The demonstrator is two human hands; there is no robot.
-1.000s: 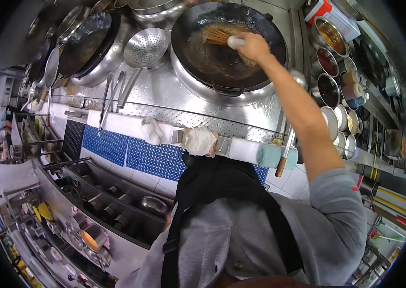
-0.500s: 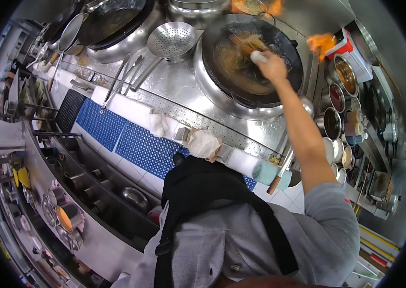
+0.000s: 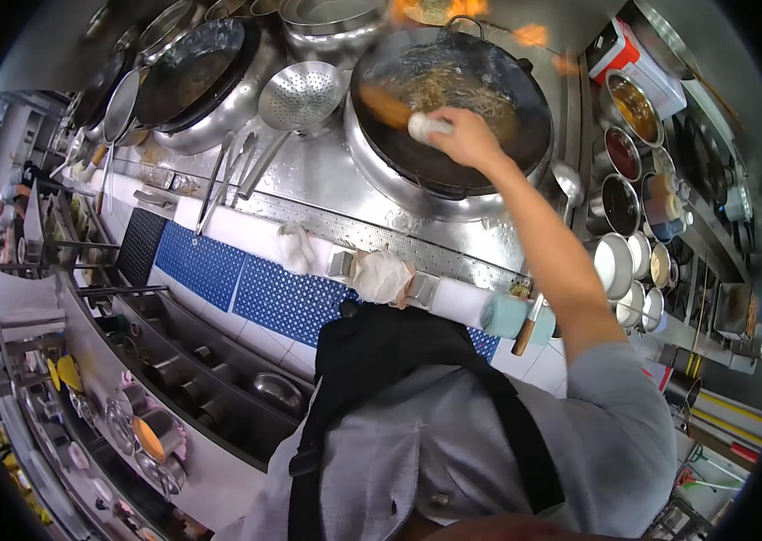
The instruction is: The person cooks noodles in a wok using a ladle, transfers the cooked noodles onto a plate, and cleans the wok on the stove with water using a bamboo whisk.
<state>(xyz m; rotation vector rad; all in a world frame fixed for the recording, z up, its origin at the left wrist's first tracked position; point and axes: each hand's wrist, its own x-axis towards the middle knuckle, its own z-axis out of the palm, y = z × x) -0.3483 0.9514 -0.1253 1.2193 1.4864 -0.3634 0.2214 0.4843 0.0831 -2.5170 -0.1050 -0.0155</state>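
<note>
My right hand (image 3: 462, 137) is closed around the pale handle of a wok brush (image 3: 387, 106). Its tan bristles, smeared by motion, are against the left inner side of a large black wok (image 3: 532, 113). Brownish, murky liquid with foamy streaks (image 3: 453, 86) lies in the wok, which sits on a round steel burner ring (image 3: 417, 206). From the lower right my bare forearm reaches across the counter. My left hand is out of sight.
Orange flames (image 3: 530, 34) rise behind the wok. Left of it lies a perforated strainer (image 3: 302, 95), with tongs (image 3: 212, 187) nearby and a second wok (image 3: 196, 77) beyond. A ladle (image 3: 569, 183) and several sauce pots (image 3: 620, 206) stand at right. Folded towels (image 3: 459, 300) line the front edge.
My right hand has swept the brush from the upper middle of the wok to its left side. The whole view has shifted slightly, and the flames at right have shrunk.
</note>
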